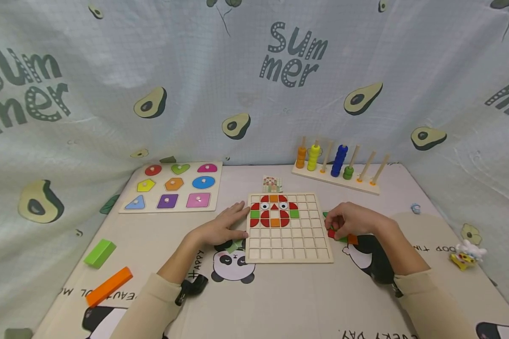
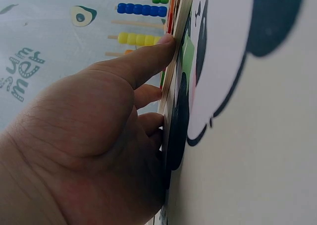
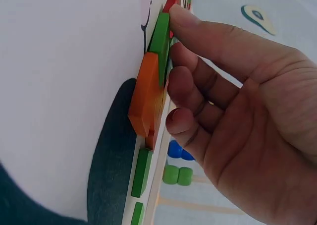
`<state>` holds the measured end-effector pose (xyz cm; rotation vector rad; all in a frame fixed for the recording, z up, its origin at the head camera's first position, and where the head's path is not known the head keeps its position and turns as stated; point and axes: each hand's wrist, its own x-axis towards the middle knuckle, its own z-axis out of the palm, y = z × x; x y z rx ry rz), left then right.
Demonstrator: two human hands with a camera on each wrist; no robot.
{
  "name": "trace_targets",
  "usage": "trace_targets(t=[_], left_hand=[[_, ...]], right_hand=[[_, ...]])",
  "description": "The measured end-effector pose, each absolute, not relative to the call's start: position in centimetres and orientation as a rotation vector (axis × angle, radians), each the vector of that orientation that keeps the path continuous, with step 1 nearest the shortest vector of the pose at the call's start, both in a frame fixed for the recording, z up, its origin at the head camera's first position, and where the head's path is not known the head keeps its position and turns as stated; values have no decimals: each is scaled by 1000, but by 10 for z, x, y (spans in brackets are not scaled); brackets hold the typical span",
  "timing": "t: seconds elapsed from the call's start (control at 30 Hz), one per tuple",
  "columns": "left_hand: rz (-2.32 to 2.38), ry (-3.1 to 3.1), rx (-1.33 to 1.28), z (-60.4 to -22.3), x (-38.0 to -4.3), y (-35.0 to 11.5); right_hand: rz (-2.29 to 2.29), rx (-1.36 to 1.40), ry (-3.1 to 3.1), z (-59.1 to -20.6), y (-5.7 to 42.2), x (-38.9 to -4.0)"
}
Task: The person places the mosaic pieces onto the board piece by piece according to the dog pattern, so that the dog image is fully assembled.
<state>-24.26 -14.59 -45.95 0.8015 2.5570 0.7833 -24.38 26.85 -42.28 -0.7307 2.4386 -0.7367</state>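
Note:
A wooden grid board [image 1: 288,245] lies in the middle of the table. Red, orange, green and eye-patterned tiles [image 1: 274,214] form a figure in its upper left squares. My left hand [image 1: 222,225] rests at the board's left edge, fingers fairly straight, the thumb [image 2: 161,45] touching the rim. Just right of the board, my right hand [image 1: 356,220] is bent over a small pile of loose tiles. Its thumb and index finger pinch a red tile [image 3: 170,5], partly hidden by the thumb. Beside that lie a green tile [image 3: 159,34] and an orange tile [image 3: 144,93].
A shape puzzle [image 1: 184,200] with knobbed pieces stands back left. Behind the board are a small picture card [image 1: 273,184] and a peg rack [image 1: 335,178] with coloured beads. Green [image 1: 100,254] and orange [image 1: 109,286] blocks lie left, a small toy figure [image 1: 467,255] right.

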Motion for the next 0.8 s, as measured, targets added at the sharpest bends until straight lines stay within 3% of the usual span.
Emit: trace_targets(t=[0.47, 0.8], left_hand=[[775, 2558, 787, -458, -243, -146], [779, 2560, 800, -460, -243, -146]], right_hand=[[-785, -719, 2463, -423, 274, -242], [-1154, -855, 2410, -410, 262, -249]])
